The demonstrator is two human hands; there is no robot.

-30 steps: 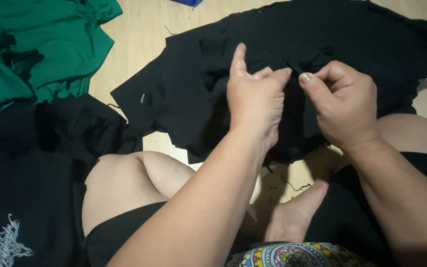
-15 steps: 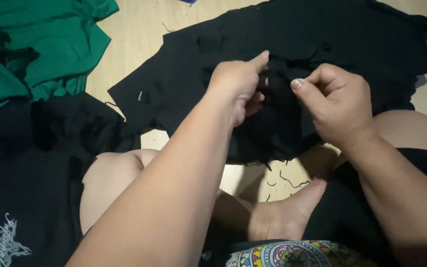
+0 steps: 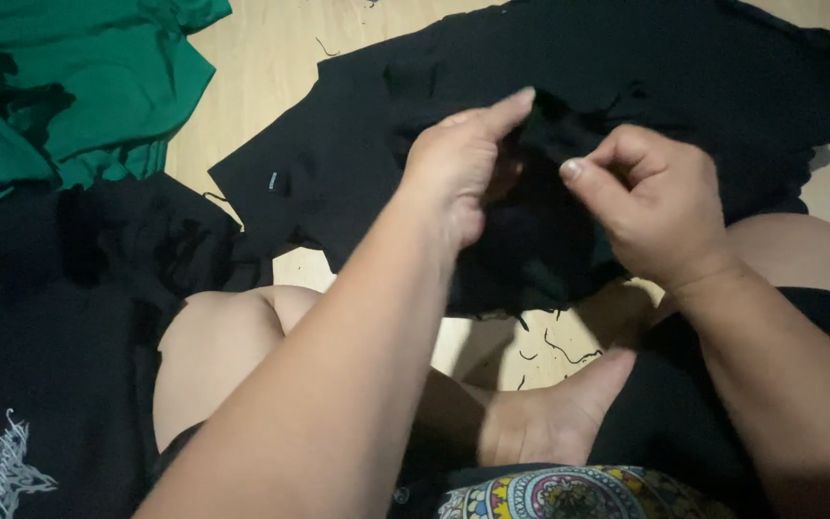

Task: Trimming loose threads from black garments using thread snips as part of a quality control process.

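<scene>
Floor: a pale wooden floor [image 3: 271, 67] shows in a bare strip beyond and to the left of the hands, and again in a small patch below them, between the person's legs, where short black thread scraps [image 3: 569, 351] lie.

Black garment: a large black fabric piece [image 3: 626, 58] is spread flat on the floor under and beyond both hands. Its left edge runs diagonally, ending in a corner well to the left of the left hand, with a small pale tag [image 3: 272, 181] near that corner. Its near edge hangs ragged just below the hands.

Left hand: the left hand [image 3: 458, 163] is raised over the fabric, fingers curled and thumb stretched forward, pinching a fold of the black fabric at its fingertips.

Right hand: the right hand [image 3: 650, 207] sits just beside the left, close but not touching, thumb and forefinger closed in a pinch on the same fold; whether it also holds something small cannot be told.

Left of the hands: a green garment [image 3: 98, 86] lies crumpled, well apart from the left hand, across the bare floor strip. Nearer the person on that side, a dark printed shirt [image 3: 40, 384] covers the floor, with a pale design at its lower corner.

Below the hands: the person's bare knee [image 3: 232, 346] and foot [image 3: 549, 423] are folded under the forearms, crowding that side.

Open room: only the floor strip between the green garment and the black fabric's left edge.
</scene>
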